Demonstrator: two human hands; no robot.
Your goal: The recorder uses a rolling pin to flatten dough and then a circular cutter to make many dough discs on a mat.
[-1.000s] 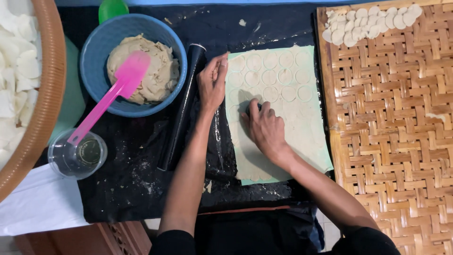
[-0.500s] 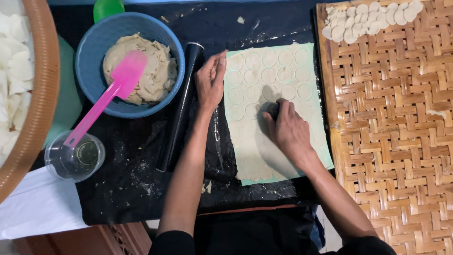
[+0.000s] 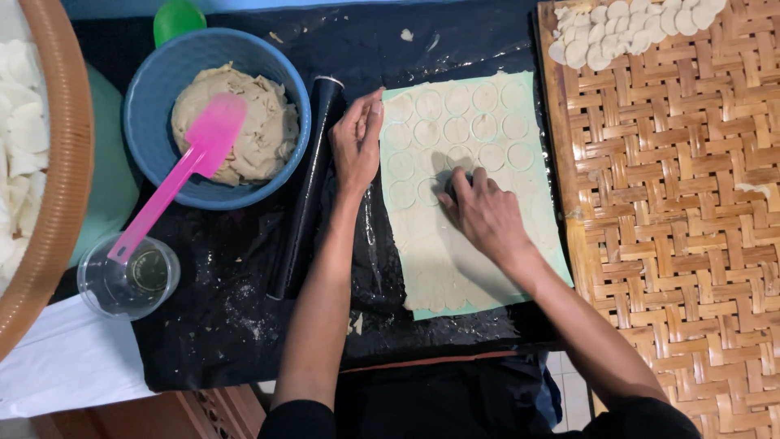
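Dough sheet (image 3: pixel 463 268) (thin, soft, tearable) lies right of the rolling pin (image 3: pixel 305 187); right hand (image 3: pixel 486 215) fingers pinch a small cutter, left hand (image 3: pixel 357 142) fingers flat on its edge.

Surroundings of the black work mat.
A round blue bowl (image 3: pixel 162 89) holds beige dough and a pink silicone spatula (image 3: pixel 183 171); beside it lie a black rolling pin (image 3: pixel 305 195) and a clear plastic cup (image 3: pixel 126 280); a woven bamboo tray (image 3: pixel 682 244) carries cut white discs (image 3: pixel 626 24).

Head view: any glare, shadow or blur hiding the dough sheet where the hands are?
Head view: sharp and evenly lit, no blur; soft glare on the black plastic sheet only; the right hand casts a dark shadow over the dough sheet by its fingertips; the left hand rests at the sheet's edge, cut circles plainly visible.
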